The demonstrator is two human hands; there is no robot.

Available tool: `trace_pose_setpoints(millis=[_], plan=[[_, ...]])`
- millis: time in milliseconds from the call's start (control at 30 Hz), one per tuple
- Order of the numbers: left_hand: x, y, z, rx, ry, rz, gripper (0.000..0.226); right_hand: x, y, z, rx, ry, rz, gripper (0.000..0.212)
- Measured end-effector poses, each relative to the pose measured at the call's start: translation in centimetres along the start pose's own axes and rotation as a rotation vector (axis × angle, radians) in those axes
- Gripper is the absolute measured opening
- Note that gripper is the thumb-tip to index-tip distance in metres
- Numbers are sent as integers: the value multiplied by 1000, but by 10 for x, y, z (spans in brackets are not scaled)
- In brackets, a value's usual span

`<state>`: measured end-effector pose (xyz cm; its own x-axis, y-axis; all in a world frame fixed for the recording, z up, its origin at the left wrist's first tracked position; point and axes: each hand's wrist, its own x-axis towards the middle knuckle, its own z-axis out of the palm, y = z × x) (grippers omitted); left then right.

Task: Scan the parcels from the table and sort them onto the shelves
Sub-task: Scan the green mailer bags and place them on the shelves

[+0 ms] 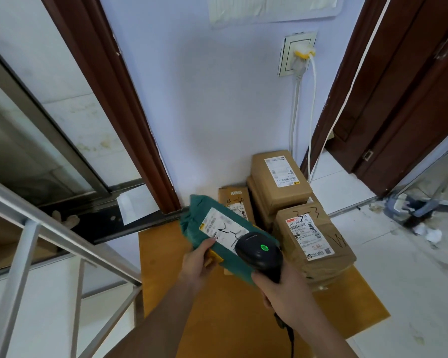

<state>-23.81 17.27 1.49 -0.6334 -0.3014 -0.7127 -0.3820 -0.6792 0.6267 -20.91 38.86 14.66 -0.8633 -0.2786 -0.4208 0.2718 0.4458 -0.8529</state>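
Note:
My left hand (198,263) grips a green soft parcel (212,210) by its near edge, holding it tilted above the wooden table (192,306). A white label with handwriting faces up on the parcel. My right hand (287,290) grips a black barcode scanner (259,251) whose head sits over the label's right end, a green light lit on top. Several brown cardboard boxes stand at the table's far right: one marked 3-3 (313,239), a taller stack (279,177) behind it, and a small box (234,202) partly hidden by the green parcel.
A grey metal shelf frame (36,228) stands at the left, close to the table. Behind the table a wall carries a socket (296,54) with white cables running down. Brown door frames flank the wall. Debris lies on the tiled floor at the right (424,228).

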Motion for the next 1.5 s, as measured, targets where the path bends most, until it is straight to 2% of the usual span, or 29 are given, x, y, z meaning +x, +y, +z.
trace_pose_setpoints(millis=[133, 267, 367, 500, 600, 733, 967, 1333, 1500], plan=[[-14, 17, 1, 129, -193, 50, 54, -1, -16, 9, -37, 77, -59, 20], [-23, 24, 4, 180, -270, 94, 55, -3, -30, 17, -66, 96, -73, 25], [-30, 27, 2, 185, -298, 126, 58, -7, -33, 23, -88, 83, -46, 33], [-44, 31, -5, 183, -321, 125, 46, -19, -36, 33, -49, 109, -33, 23], [-53, 31, -11, 190, -358, 130, 52, -30, -37, 42, -33, 122, -24, 15], [-59, 28, -24, 207, -397, 142, 52, -47, -36, 53, -53, 180, -24, 17], [-76, 17, -45, 205, -454, 139, 49, -70, -38, 72, -210, 267, -53, 19], [-129, 4, -69, 146, -416, 196, 57, -120, -31, 83, -132, 209, -100, 19], [-171, -10, -79, 121, -342, 265, 60, -150, -21, 69, -171, 92, -173, 19]])
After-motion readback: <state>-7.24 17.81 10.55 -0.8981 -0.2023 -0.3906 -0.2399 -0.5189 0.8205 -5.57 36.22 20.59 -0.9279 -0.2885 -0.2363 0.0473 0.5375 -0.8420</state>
